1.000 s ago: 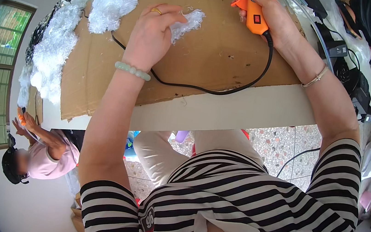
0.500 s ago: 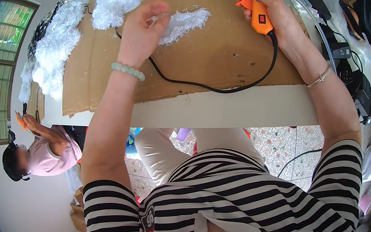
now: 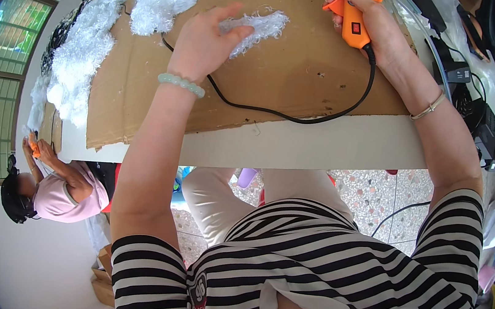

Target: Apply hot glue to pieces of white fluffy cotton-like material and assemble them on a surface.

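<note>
An orange hot glue gun with a red switch on its handle is gripped in my right hand, fingers wrapped round it near the top edge of the view. Its nozzle is out of sight. My left hand hovers over the left end of a small strip of white, shaggy fabric. Its thumb and fingers are apart, a little blurred, with nothing visibly held; whether they touch the strip I cannot tell. The strip lies on a brown cardboard sheet.
Fluffy white material heaps along the cardboard's left side. The gun's black cord loops across the cardboard. Black adapters and cables sit at the right edge. On the left, a co-worker in pink holds an orange tool.
My left hand has shifted slightly right and down, its thumb now over the strip. The glue gun stays in my right hand. The co-worker's arms and head have moved.
</note>
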### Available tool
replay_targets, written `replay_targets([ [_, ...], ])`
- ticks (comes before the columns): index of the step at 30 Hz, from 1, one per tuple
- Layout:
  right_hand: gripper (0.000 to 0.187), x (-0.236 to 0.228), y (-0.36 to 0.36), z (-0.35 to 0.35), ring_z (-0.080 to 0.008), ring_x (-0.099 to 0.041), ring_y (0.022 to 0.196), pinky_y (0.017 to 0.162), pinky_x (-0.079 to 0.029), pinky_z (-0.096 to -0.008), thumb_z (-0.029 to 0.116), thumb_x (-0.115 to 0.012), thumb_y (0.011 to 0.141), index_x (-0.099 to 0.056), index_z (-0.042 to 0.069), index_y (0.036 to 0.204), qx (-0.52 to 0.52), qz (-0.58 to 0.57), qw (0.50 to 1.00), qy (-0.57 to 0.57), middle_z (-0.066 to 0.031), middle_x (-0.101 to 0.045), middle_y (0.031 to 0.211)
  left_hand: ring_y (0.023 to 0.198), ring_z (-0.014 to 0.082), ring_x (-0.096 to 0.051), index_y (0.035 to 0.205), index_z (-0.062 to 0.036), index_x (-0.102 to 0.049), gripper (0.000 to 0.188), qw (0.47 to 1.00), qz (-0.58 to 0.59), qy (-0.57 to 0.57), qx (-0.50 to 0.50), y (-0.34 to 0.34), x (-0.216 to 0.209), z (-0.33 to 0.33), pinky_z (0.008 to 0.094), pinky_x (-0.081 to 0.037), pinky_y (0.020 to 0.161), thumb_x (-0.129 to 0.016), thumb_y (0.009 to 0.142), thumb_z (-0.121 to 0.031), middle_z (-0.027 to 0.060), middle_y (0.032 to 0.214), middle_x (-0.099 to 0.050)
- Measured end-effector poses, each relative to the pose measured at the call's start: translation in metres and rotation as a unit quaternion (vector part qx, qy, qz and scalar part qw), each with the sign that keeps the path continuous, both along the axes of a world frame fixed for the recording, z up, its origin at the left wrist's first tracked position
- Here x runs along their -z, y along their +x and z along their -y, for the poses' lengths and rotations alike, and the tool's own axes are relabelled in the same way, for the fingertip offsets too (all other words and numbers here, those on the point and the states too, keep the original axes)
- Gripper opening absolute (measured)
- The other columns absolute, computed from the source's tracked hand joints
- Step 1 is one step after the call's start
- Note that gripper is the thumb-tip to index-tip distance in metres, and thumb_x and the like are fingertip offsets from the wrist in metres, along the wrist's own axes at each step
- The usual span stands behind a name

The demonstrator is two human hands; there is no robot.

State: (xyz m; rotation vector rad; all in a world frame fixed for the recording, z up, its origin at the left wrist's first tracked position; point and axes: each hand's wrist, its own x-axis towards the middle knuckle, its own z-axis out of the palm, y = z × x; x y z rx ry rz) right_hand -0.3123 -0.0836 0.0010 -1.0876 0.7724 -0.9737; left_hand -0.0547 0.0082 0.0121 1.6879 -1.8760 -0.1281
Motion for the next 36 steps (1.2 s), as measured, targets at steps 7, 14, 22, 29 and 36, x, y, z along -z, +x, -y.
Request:
replay_targets([
  [7, 0.025, -0.003, 0.0, -0.002, -0.0143, -0.061, 0.061, 0.056, -0.05, -0.0239, 0.026, -0.056, 0.097, -0.064, 0.003, 0.093, -0.006, -0.005, 1.0, 0.004, -0.0063, -0.066, 0.077, 0.093, 0.0275, -0.062, 0.115, -0.0113, -0.065, 0.035, 0.948, 0.269, -0.144, 0.084, -0.008, 0.011, 0.001, 0.0417, -0.049, 0.081, -0.069, 0.081, -0.016, 0.0084, 0.076, -0.068],
  [14, 0.026, -0.001, 0.001, -0.001, -0.0148, -0.061, 0.061, 0.056, -0.05, -0.0242, 0.027, -0.056, 0.097, -0.064, 0.003, 0.093, -0.007, -0.004, 1.0, 0.003, -0.0066, -0.066, 0.077, 0.089, 0.0255, -0.063, 0.122, -0.0173, -0.061, 0.05, 0.978, 0.181, -0.09, 0.044, -0.014, 0.002, -0.001, 0.0367, -0.051, 0.077, -0.077, 0.075, -0.016, 0.0044, 0.091, -0.068],
  [22, 0.027, 0.001, 0.0, -0.001, -0.0148, -0.061, 0.061, 0.057, -0.05, -0.0245, 0.028, -0.056, 0.097, -0.064, 0.003, 0.092, -0.013, -0.013, 1.0, 0.002, -0.0066, -0.066, 0.077, 0.08, 0.0254, -0.064, 0.133, -0.017, -0.053, 0.061, 0.99, 0.135, 0.001, 0.037, -0.008, -0.001, 0.007, 0.0371, -0.052, 0.073, -0.076, 0.078, -0.029, 0.0103, 0.099, -0.068],
  [29, 0.027, 0.002, 0.0, 0.001, -0.015, -0.061, 0.062, 0.058, -0.05, -0.0245, 0.027, -0.056, 0.097, -0.064, 0.002, 0.092, -0.012, -0.008, 1.0, 0.004, -0.0067, -0.066, 0.077, 0.067, 0.0285, -0.062, 0.139, -0.0224, -0.047, 0.06, 0.961, 0.263, 0.031, 0.084, -0.015, -0.01, 0.012, 0.0372, -0.052, 0.069, -0.068, 0.083, -0.022, 0.0143, 0.093, -0.069],
  [36, 0.028, -0.003, -0.003, -0.009, -0.0079, -0.056, 0.064, 0.058, -0.05, -0.0205, 0.033, -0.06, 0.095, -0.063, 0.005, 0.096, 0.001, -0.072, 0.997, -0.04, -0.0021, -0.063, 0.086, 0.063, 0.0174, -0.058, 0.138, -0.0136, -0.05, 0.054, 0.992, -0.069, 0.092, 0.057, 0.001, -0.034, 0.021, 0.0328, -0.049, 0.064, -0.06, 0.084, -0.009, 0.0079, 0.073, -0.066],
])
